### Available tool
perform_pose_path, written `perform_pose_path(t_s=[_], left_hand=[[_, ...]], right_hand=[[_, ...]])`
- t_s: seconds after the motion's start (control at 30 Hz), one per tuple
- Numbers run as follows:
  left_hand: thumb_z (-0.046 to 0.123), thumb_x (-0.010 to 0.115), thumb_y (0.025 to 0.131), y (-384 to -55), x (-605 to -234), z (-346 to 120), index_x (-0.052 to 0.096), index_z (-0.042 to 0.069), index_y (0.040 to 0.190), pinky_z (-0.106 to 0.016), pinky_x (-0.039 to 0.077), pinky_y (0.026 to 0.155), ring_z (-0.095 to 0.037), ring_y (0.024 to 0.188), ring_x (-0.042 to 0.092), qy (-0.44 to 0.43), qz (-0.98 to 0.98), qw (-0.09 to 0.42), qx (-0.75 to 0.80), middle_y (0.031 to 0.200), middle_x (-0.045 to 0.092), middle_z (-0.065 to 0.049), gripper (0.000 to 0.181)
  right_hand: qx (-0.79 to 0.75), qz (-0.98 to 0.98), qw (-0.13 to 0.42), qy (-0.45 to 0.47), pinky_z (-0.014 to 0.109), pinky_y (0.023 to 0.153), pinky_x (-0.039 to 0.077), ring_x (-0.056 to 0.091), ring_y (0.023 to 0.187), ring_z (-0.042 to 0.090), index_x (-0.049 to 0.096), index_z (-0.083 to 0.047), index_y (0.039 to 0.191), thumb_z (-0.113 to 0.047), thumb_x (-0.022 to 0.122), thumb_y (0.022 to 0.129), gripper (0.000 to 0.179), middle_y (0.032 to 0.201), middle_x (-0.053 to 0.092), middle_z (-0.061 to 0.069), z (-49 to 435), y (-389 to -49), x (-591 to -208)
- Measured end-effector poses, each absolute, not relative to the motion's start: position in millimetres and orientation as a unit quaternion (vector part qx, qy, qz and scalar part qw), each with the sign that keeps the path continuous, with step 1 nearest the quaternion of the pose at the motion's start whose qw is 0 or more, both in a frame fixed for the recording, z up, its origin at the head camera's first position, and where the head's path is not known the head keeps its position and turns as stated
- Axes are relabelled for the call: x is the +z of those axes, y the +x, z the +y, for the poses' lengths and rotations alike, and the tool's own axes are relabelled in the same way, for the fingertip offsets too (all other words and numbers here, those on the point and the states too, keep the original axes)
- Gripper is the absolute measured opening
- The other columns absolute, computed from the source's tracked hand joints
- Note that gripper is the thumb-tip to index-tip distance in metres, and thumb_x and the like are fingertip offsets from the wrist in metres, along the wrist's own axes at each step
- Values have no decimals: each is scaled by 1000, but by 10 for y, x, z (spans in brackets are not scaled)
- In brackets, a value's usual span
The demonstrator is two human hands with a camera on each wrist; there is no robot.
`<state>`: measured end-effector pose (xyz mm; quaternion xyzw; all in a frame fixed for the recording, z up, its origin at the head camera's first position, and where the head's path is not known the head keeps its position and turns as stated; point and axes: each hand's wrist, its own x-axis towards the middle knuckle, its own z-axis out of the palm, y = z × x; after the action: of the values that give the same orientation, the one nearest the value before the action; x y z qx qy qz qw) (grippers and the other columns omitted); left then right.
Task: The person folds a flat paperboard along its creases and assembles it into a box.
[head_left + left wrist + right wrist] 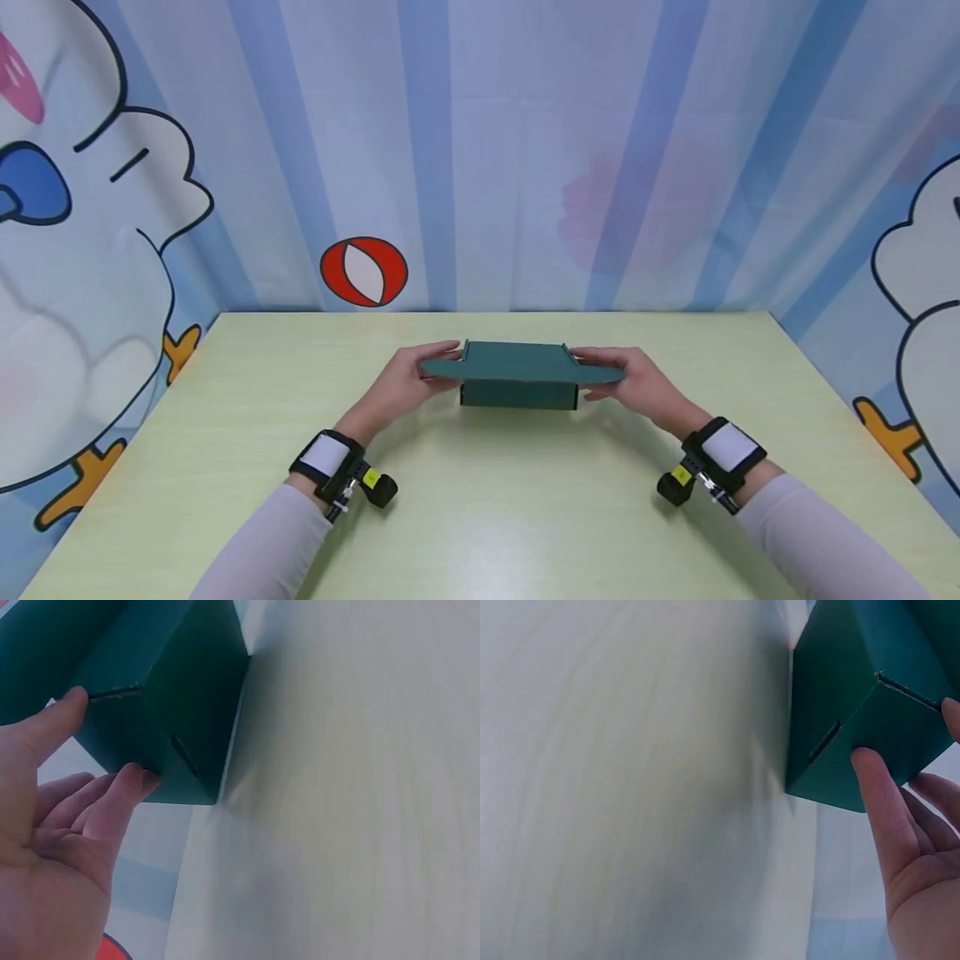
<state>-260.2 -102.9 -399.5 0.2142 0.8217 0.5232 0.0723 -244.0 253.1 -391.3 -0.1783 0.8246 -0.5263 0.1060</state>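
A dark green cardboard box (pixel 519 395) stands near the far side of the table, a flap (pixel 442 369) jutting out to its left and another flap (pixel 600 374) to its right. My left hand (pixel 408 382) touches the left end with spread, fairly straight fingers. In the left wrist view, some fingertips (pixel 133 777) press the end panel and one reaches the upper edge. On the opposite end, my right hand (pixel 637 383) touches the box likewise, one fingertip (pixel 865 756) on the end panel below the edge. The flaps partly cover both hands in the head view.
The pale wooden table (pixel 487 517) carries the box. Behind it hangs a blue striped cloth (pixel 517 167) with cartoon figures and a printed red ball. Each wrist wears a strap with a small black camera, such as the left camera (pixel 380 491).
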Motion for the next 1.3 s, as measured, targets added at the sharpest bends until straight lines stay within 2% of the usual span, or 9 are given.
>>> perform_pose_path(t_s=[0.1, 0.2, 0.37, 0.47, 0.57, 0.8, 1.0, 1.3], left_hand=[[11, 70, 91, -2591, -3980, -1054, 59, 11, 138, -38, 56, 97, -28, 120, 65, 193, 810, 95, 545, 137, 63, -11, 48], [16, 69, 93, -2577, -3963, -1069, 62, 8, 135, -35, 57, 95, -26, 114, 69, 181, 800, 112, 562, 130, 67, -13, 43], [23, 69, 93, -2556, -3923, -1055, 63, 6, 132, -33, 58, 92, -23, 104, 73, 154, 790, 131, 579, 123, 70, -16, 43], [28, 69, 93, -2552, -3916, -1044, 64, 5, 131, -33, 58, 92, -23, 103, 73, 139, 795, 136, 574, 123, 70, -15, 44], [31, 68, 94, -2570, -3912, -1036, 64, 5, 131, -35, 57, 94, -24, 104, 73, 124, 797, 144, 573, 125, 69, -15, 46], [42, 68, 92, -2604, -3888, -1005, 64, 6, 131, -40, 52, 103, -23, 102, 74, 99, 804, 153, 566, 127, 69, -13, 53], [42, 67, 93, -2648, -3875, -963, 67, 7, 128, -37, 56, 96, -24, 101, 74, 88, 807, 156, 563, 124, 70, -13, 49], [44, 64, 94, -2665, -3907, -932, 74, 7, 117, -35, 59, 90, -24, 95, 75, 64, 816, 153, 553, 113, 74, -13, 44]], right_hand=[[-542, 814, 129, -165, 34, 88, 60, 71, 108, 24, 50, -5, 144, -5, 60, 96, 48, 142, 54, 25, 2520, -2440, -3858], [-539, 817, 137, -153, 35, 90, 59, 73, 98, 16, 51, 0, 142, -18, 61, 98, 49, 135, 59, 27, 2520, -2441, -3821], [-518, 832, 147, -134, 37, 96, 56, 74, 96, 21, 49, 5, 141, -32, 59, 99, 57, 142, 53, 26, 2512, -2439, -3785], [-523, 829, 152, -127, 35, 93, 58, 74, 95, 22, 51, 6, 139, -32, 59, 100, 55, 147, 48, 25, 2496, -2446, -3778], [-533, 823, 154, -124, 33, 87, 60, 74, 91, 20, 52, 7, 137, -31, 58, 100, 54, 144, 51, 27, 2485, -2466, -3783], [-542, 818, 151, -118, 33, 83, 61, 74, 88, 21, 56, 6, 135, -33, 57, 100, 52, 121, 66, 24, 2466, -2511, -3798], [-550, 815, 149, -102, 34, 80, 62, 74, 84, 25, 65, 7, 121, -37, 59, 99, 49, 99, 67, 13, 2442, -2556, -3792], [-550, 816, 161, -72, 33, 76, 62, 73, 77, 17, 66, 8, 118, -39, 58, 99, 52, 92, 71, 9, 2404, -2596, -3784]])
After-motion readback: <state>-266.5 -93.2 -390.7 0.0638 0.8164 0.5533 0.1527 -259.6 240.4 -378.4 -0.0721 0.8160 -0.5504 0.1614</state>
